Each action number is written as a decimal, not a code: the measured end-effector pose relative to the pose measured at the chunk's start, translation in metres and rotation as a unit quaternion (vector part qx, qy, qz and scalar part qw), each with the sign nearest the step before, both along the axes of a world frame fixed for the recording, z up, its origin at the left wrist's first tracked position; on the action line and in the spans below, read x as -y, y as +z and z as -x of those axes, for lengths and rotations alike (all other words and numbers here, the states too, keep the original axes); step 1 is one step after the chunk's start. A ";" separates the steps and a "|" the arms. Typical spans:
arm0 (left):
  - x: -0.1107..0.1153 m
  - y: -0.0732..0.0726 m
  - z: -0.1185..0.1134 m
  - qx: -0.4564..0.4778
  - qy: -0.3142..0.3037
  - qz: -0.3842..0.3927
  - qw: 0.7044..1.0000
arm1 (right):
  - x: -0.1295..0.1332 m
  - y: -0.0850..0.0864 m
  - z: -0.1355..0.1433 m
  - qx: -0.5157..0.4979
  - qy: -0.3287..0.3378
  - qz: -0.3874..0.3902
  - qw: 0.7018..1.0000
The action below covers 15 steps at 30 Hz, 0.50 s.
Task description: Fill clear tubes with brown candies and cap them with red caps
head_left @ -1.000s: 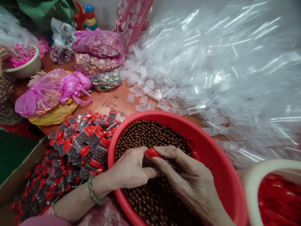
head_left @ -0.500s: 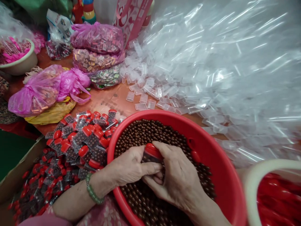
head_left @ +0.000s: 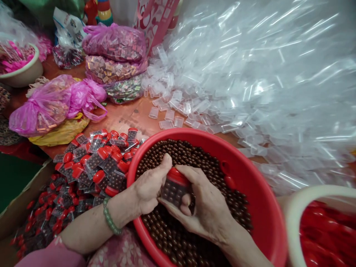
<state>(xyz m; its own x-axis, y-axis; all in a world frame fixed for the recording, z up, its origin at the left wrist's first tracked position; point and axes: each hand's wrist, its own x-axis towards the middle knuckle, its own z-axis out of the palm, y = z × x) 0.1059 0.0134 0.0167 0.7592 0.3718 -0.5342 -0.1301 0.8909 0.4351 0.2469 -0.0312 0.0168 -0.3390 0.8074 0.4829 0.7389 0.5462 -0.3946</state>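
Over a red basin (head_left: 267,207) filled with small brown balls (head_left: 178,152), my right hand (head_left: 211,200) grips a small clear container (head_left: 174,191) with a red cap, full of brown balls. One of its fingers presses along the cap and another lies below the container. My left hand (head_left: 147,189) is at the container's left side with its thumb raised and apart. Its other fingers are partly hidden, so I cannot tell whether they touch the container. A pile of similar filled containers (head_left: 105,159) with red caps lies left of the basin.
Many empty clear containers (head_left: 178,100) spread across the back right. A cream tub (head_left: 292,222) of red caps (head_left: 328,233) stands at right. Pink bags (head_left: 116,44) of small pieces sit at the back left. A cardboard box (head_left: 25,193) edges the lower left.
My left hand has loosened from the container, its thumb lifting up and its fingers drawing back left. The container now shows more fully in my right hand.
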 end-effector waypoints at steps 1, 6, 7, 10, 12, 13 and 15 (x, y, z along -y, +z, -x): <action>0.001 0.000 -0.002 -0.017 0.014 0.011 1.000 | 0.000 -0.001 0.000 -0.002 0.005 0.005 1.000; 0.011 0.003 -0.011 -0.083 0.133 0.015 0.988 | 0.000 -0.007 0.002 -0.005 0.010 0.001 1.000; 0.013 0.004 -0.012 -0.093 0.147 0.005 0.985 | 0.000 -0.008 0.003 -0.004 0.012 -0.003 1.000; 0.016 0.007 -0.013 -0.136 0.167 -0.020 0.976 | 0.000 -0.009 0.004 0.000 0.027 -0.013 1.000; 0.017 0.007 -0.012 -0.156 0.169 -0.029 0.973 | -0.001 -0.009 0.006 0.003 0.034 -0.018 0.999; 0.018 0.007 -0.012 -0.165 0.174 -0.035 0.970 | -0.002 -0.009 0.007 0.003 0.037 -0.022 0.999; 0.018 0.005 -0.011 -0.173 0.186 -0.045 0.966 | -0.003 -0.009 0.008 0.003 0.041 -0.026 0.999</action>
<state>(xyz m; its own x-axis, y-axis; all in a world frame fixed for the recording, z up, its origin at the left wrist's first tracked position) 0.1169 -0.0045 0.0216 0.3457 0.6406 -0.6857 -0.2664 0.7677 0.5829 0.2388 -0.0285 0.0078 -0.4056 0.7512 0.5207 0.6937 0.6240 -0.3599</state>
